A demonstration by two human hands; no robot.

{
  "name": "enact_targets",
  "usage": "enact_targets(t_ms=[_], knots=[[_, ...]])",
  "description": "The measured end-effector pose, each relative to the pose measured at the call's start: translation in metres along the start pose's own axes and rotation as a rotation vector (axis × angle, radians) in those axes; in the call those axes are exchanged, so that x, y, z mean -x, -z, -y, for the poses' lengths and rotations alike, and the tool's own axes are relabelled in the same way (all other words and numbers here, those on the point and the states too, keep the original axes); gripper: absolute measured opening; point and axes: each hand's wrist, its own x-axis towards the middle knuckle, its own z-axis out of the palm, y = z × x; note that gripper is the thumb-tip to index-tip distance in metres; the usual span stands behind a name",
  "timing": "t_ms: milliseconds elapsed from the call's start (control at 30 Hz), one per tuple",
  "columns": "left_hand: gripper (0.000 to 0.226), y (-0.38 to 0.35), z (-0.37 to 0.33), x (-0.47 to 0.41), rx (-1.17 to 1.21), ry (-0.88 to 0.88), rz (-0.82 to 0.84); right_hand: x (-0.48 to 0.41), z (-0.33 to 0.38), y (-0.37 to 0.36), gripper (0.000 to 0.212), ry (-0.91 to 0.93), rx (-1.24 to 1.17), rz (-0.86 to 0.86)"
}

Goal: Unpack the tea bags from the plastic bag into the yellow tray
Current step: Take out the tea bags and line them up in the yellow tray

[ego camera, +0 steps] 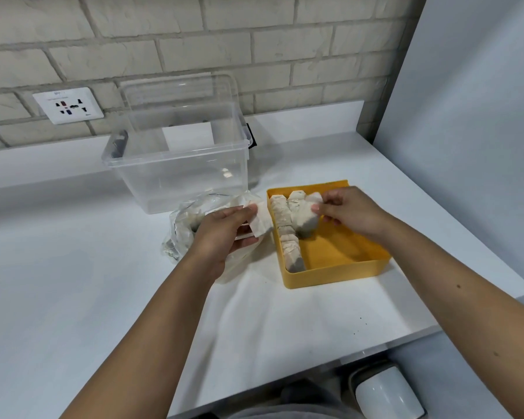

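Note:
A yellow tray (339, 272) stands on the white counter right of centre. Along its left wall runs a row of several tea bags (288, 237), with a shorter second row beside it at the back. My right hand (350, 211) is over the tray's back half and pinches a tea bag (304, 217) above the second row. Left of the tray lies a crumpled clear plastic bag (182, 231) with more tea bags inside. My left hand (221, 231) is over the bag and pinches a white tea bag (260, 220) at the tray's left edge.
A clear plastic box (179, 164) with its lid leaning on the brick wall stands behind the bag. A wall socket (68, 105) is at the back left. The counter's edge runs close on the right, and a white bin (387, 394) stands below it.

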Motion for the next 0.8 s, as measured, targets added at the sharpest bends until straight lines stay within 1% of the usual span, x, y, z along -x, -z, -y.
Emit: enact_targets(t_ms=[67, 133, 200, 267, 300, 400, 467, 667, 800], knots=[[0.021, 0.001, 0.002, -0.001, -0.008, 0.003, -0.007, -0.002, -0.014, -0.003, 0.015, -0.077, 0.059, 0.116], [0.018, 0.001, 0.004, 0.000, -0.021, 0.008, -0.003, -0.007, -0.023, -0.010, 0.016, -0.099, 0.147, 0.153], [0.009, -0.001, 0.004, 0.001, -0.044, 0.010, 0.007, -0.012, -0.024, -0.017, 0.018, -0.066, 0.245, 0.121], [0.007, -0.003, 0.004, 0.003, -0.063, 0.007, 0.004, -0.017, -0.023, -0.021, 0.017, -0.021, 0.296, 0.052], [0.010, -0.003, 0.003, 0.003, -0.070, 0.003, -0.003, -0.020, -0.022, -0.022, 0.017, -0.007, 0.302, 0.026], [0.026, -0.001, 0.002, 0.002, -0.096, -0.010, -0.012, -0.028, -0.020, -0.025, 0.028, -0.001, 0.323, -0.010], [0.029, 0.001, 0.002, 0.002, -0.101, -0.016, -0.012, -0.031, -0.022, -0.027, 0.030, -0.008, 0.337, -0.024], [0.012, 0.000, 0.004, 0.006, -0.135, -0.034, 0.009, -0.030, -0.024, -0.028, 0.034, -0.025, 0.318, -0.042], [0.013, 0.000, 0.004, 0.006, -0.153, -0.041, -0.008, -0.023, -0.016, -0.017, 0.037, -0.004, 0.266, -0.072]])
